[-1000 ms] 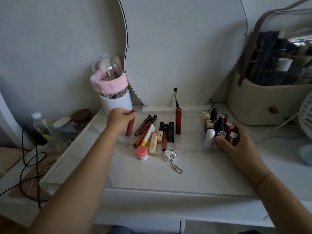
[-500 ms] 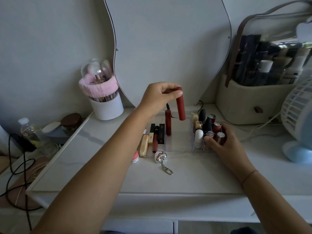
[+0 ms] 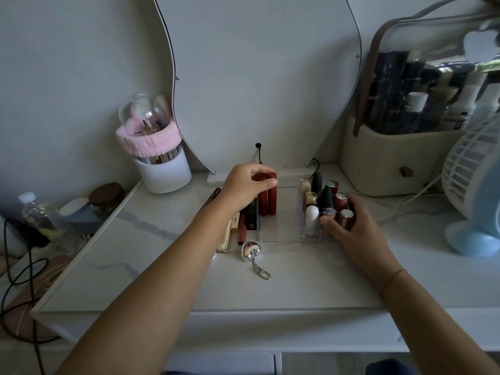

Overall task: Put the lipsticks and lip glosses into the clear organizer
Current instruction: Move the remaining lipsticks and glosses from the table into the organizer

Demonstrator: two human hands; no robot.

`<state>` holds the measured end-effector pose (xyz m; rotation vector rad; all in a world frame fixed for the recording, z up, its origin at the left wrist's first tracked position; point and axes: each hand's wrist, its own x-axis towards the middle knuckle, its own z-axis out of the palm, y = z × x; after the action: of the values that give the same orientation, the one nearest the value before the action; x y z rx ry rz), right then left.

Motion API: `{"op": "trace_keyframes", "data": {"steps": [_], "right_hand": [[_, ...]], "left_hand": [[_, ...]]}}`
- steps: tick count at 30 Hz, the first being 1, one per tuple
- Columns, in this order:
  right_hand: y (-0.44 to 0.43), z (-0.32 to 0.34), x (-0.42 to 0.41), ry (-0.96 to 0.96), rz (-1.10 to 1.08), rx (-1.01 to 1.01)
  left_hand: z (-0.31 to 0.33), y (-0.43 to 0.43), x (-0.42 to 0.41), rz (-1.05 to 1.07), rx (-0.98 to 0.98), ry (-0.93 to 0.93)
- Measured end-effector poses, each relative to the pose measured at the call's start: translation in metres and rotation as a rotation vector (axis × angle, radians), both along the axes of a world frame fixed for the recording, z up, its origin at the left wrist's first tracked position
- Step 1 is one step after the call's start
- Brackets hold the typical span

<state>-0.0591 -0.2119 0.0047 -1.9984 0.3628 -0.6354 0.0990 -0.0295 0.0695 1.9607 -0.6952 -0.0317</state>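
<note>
My left hand: pinches dark-red lip-gloss tube upright, beside its twin, far-left in clear acrylic organizer | right hand: loosely curled, steadying organizer's right end | remaining flat lipsticks: left, outside.

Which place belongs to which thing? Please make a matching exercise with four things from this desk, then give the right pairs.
Things:
1. silver keychain
2. pink headband
3. blue fan
4. two dark red tubes

Places:
A. upright in the clear organizer, under the left hand
B. right edge of the desk
C. flat on the desk, in front of the organizer
D. around the white brush cup

Pairs: 1-C, 2-D, 3-B, 4-A
</note>
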Motion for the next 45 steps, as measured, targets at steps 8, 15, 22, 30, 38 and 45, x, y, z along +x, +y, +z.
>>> {"op": "trace_keyframes", "data": {"steps": [8,15,22,30,38,45], "right_hand": [[0.001,0.0,-0.001,0.015,-0.012,-0.011],[0.0,0.001,0.0,0.028,-0.007,0.0],[0.001,0.001,-0.002,0.038,-0.042,-0.01],[0.0,-0.002,0.0,0.034,-0.027,-0.016],[-0.003,-0.003,0.001,0.035,-0.004,-0.017],[-0.001,-0.003,0.001,0.022,-0.03,-0.019]], "left_hand": [[-0.001,0.004,0.0,-0.02,-0.01,0.016],[-0.005,0.004,0.003,-0.021,-0.009,0.009],[0.006,0.025,-0.001,-0.072,-0.094,0.049],[-0.018,0.099,0.045,0.323,-0.116,0.022],[-0.058,0.09,0.073,0.447,0.144,0.085],[-0.049,0.085,0.085,0.472,0.255,0.062]]}}
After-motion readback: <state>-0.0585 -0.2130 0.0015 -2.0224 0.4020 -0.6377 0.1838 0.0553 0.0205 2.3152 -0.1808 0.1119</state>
